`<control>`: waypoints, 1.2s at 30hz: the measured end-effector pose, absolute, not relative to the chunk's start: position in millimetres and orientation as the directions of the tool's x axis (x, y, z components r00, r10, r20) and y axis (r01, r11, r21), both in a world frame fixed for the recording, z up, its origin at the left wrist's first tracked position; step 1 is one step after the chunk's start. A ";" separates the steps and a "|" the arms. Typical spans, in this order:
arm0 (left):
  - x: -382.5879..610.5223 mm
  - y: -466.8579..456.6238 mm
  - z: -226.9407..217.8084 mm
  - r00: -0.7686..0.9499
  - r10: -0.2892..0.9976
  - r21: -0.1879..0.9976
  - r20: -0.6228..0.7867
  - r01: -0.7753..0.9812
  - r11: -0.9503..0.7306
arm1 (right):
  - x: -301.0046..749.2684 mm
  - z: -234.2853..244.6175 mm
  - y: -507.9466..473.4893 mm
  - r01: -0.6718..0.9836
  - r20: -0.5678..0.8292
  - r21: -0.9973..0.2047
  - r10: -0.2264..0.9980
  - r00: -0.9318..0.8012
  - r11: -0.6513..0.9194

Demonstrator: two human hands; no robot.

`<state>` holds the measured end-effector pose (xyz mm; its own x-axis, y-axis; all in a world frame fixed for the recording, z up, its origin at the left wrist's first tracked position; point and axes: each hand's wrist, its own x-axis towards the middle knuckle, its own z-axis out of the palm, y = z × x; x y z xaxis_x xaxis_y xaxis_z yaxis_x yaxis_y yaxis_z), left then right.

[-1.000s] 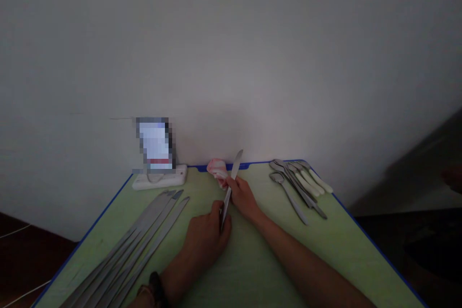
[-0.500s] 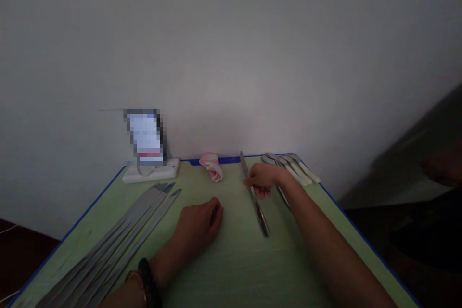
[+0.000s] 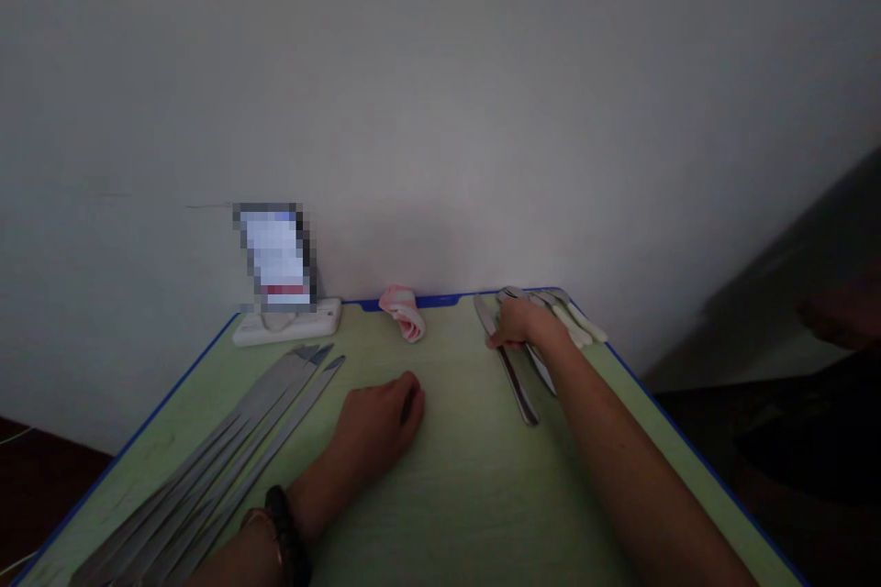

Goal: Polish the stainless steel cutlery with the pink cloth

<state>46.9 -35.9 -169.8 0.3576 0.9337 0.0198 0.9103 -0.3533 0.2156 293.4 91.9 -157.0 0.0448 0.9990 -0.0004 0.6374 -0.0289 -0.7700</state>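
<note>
My right hand (image 3: 521, 323) grips a silver table knife (image 3: 513, 374) around its middle, the blade pointing to the far edge. Just right of this knife lies another piece of metal cutlery (image 3: 541, 369), mostly covered by my hand and forearm. Beyond the hand are several spoons with pale handles (image 3: 574, 323), laid side by side at the far right corner. My left hand (image 3: 383, 418) rests on the table, fingers curled in with nothing visible in them. To its left several long metal knives (image 3: 227, 449) lie fanned together, tips pointing away.
The green table (image 3: 447, 495) has a blue edge and stands against a grey wall. A crumpled pink and white cloth (image 3: 404, 312) lies at the far edge. Far left, a blurred-out phone (image 3: 276, 255) stands on a white power strip (image 3: 287, 325). Another person's hand (image 3: 840, 307) shows at the right.
My right hand has moved the knife to the right, closer to the cutlery beside it and the spoons. My left hand has stayed in place.
</note>
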 end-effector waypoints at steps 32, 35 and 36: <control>46.8 -32.6 -160.6 0.353 0.934 0.151 -0.053 0.927 -0.342 | 243.5 -97.2 52.2 0.978 -0.271 -0.135 0.943 -0.192 0.160; 28.5 -23.5 -145.8 0.237 0.967 -0.002 -0.091 0.971 -0.238 | 209.0 -109.3 44.4 0.936 0.101 -0.218 0.960 -0.259 0.276; 19.0 -20.5 -139.0 0.204 0.973 -0.049 -0.103 0.977 -0.210 | 197.4 -117.2 41.2 0.910 0.226 -0.260 0.936 -0.268 0.323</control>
<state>19.0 -20.5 -139.0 0.2040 0.9735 -0.1033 0.9765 -0.2098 -0.0488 197.4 41.2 -117.2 -0.2681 0.9364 0.2265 0.9100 0.3233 -0.2597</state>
